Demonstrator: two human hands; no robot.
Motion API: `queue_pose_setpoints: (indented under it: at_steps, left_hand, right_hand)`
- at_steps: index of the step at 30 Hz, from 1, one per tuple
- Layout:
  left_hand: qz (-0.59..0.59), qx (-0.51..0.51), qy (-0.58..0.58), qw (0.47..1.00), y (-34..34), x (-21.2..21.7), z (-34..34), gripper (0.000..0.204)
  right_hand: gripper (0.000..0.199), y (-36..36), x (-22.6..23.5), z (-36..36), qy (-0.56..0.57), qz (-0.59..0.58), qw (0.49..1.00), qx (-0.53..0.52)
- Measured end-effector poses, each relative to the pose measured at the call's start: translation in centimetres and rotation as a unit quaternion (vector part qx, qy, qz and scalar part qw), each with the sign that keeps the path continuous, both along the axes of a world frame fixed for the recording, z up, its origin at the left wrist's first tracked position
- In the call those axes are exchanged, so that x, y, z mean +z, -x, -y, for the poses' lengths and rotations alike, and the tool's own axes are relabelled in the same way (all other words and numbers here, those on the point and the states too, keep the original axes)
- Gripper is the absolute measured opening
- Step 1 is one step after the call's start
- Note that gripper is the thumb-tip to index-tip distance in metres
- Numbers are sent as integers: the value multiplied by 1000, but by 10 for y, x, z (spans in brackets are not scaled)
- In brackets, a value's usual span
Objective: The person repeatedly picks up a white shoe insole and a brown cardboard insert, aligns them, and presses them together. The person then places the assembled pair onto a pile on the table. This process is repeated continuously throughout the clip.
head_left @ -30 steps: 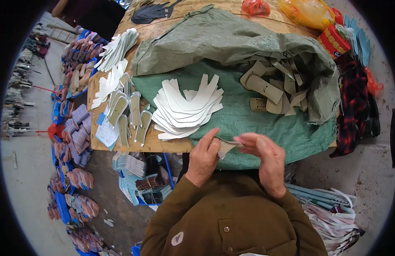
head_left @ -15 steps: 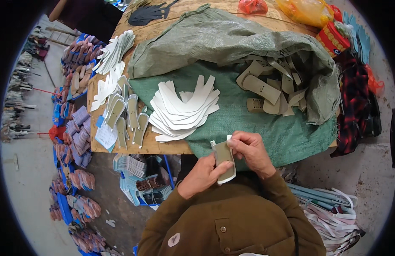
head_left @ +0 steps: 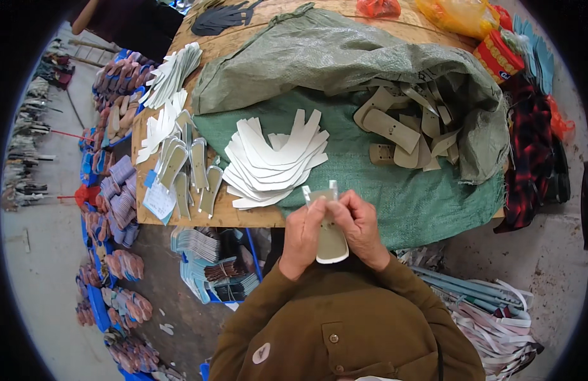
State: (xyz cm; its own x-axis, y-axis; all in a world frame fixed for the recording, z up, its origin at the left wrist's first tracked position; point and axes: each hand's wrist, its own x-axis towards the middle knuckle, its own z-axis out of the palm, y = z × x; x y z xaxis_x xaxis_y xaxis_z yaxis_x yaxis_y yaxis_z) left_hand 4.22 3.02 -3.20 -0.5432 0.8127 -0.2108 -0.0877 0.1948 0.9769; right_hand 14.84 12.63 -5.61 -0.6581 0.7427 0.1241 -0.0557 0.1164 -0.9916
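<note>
Both hands grip a beige insole piece [head_left: 332,246] with a white strip along its edge, held upright in front of my chest. My left hand [head_left: 300,236] pinches its left side, the thumb on its face near the top. My right hand [head_left: 362,230] presses its right side in the same way. Two white strip ends stick up above my thumbs, and the rounded, white-edged end points toward me. Ahead on the table lies a fanned stack of white U-shaped strips [head_left: 268,155]. Loose beige insole pieces [head_left: 392,130] spill from the mouth of a woven sack [head_left: 332,57].
White-edged insole pieces [head_left: 172,166] and a paper tag [head_left: 158,202] lie at the wooden table's [head_left: 243,220] left edge. A blue crate [head_left: 250,254] of bundled parts stands below. Shoe parts [head_left: 123,265] line the floor at left; pale straps [head_left: 484,330] lie at lower right.
The insole piece has turned more upright and moved slightly left. My right hand has come down from the strip end to its right side; my left thumb has moved up its face.
</note>
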Motion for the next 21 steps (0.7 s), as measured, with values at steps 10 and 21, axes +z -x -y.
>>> queue_pose_setpoints:
  at_steps: [10, 21]
  left_hand:
    - [116, 130, -57, 983, -6, -32, -2, 44]
    - [4, -573, 171, 802, 64, 56, -18, 39]
  right_hand:
    - [18, -9, 11, -18, 247, -13, 955, 162]
    - [22, -25, 56, -51, 268, 80, 845, 456]
